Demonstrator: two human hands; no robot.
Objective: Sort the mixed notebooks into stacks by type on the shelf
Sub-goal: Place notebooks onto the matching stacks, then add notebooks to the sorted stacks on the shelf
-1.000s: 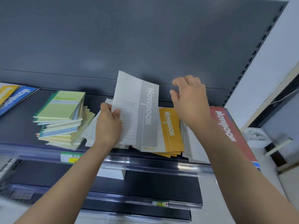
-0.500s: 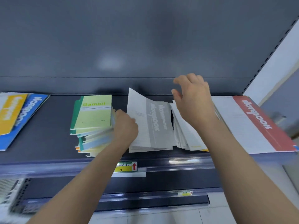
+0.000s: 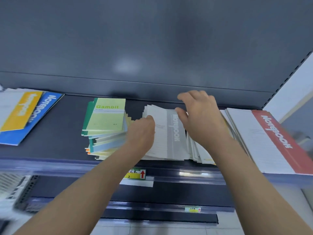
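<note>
In the head view, mid-frame on the dark shelf (image 3: 55,126), the left hand (image 3: 141,131) grasps the left edge of the grey notebook (image 3: 171,138) topping a fanned white pile, thumb on the cover. The right hand (image 3: 201,119) hangs released over the pile's far right corner, fingers loosely bent, holding nothing I can see. Just left sits the green Gambit stack (image 3: 106,119). A red notebook (image 3: 271,138) lies at right, and yellow (image 3: 22,111) and blue (image 3: 39,116) notebooks at upper left. A price label (image 3: 135,173) is on the rail below
</note>
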